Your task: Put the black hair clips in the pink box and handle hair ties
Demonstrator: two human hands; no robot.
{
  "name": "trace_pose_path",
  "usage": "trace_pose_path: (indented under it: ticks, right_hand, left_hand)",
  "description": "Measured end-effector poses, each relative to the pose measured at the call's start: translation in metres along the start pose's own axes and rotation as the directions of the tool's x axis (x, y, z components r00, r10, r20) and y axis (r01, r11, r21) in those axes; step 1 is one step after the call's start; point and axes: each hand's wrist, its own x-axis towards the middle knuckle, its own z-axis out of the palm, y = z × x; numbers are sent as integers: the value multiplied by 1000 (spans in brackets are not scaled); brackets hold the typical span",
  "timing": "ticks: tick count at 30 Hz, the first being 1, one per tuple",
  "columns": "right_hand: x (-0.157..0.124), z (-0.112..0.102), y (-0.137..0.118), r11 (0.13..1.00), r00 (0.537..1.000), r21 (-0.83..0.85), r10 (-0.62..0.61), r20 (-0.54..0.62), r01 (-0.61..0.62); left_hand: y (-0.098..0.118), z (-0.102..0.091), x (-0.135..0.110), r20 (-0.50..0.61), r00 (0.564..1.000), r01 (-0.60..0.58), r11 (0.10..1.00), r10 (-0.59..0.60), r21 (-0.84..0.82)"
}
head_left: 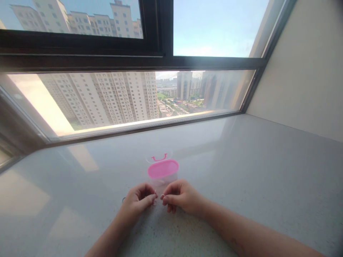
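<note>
My left hand (138,200) and my right hand (182,196) are close together over the sill, fingertips a small gap apart. Each has thumb and forefinger pinched. Tiny pale bits show at the fingertips of both hands, too small to name. Just beyond the hands stands an oval plastic box (163,169) with a pink top and a see-through body, its lower part half hidden by my fingers. Behind it lies a clear piece, hard to make out, with a curved pink handle (160,159).
A small dark curved thing (123,200) shows beside my left hand. The pale speckled sill (254,178) ends at a dark window frame (134,132) at the back, with a plain wall (305,71) on the right. Sunlight patches fall on the left side.
</note>
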Motion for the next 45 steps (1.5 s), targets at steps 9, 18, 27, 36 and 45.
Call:
trace_pose_path:
  ticks: [9, 18, 27, 36, 45]
  right_hand:
    - [0, -2, 4, 999, 999, 1, -32, 7, 32]
    - [-2, -2, 3, 1000, 1000, -20, -25, 9, 25]
    - [-3, -2, 2, 999, 1000, -31, -25, 14, 25]
    - [-6, -1, -1, 997, 1000, -72, -8, -4, 8]
    - [-7, -1, 0, 993, 1000, -115, -3, 4, 3]
  left_hand:
    - [-4, 3, 1, -3, 999, 33, 995, -33, -99]
    - [1, 4, 2, 17, 999, 50, 998, -49, -48]
    - [3, 2, 0, 54, 998, 41, 999, -42, 20]
    - [0, 4, 1, 44, 998, 50, 998, -48, -31]
    - [2, 6, 0, -3, 1000, 30, 994, -30, -110]
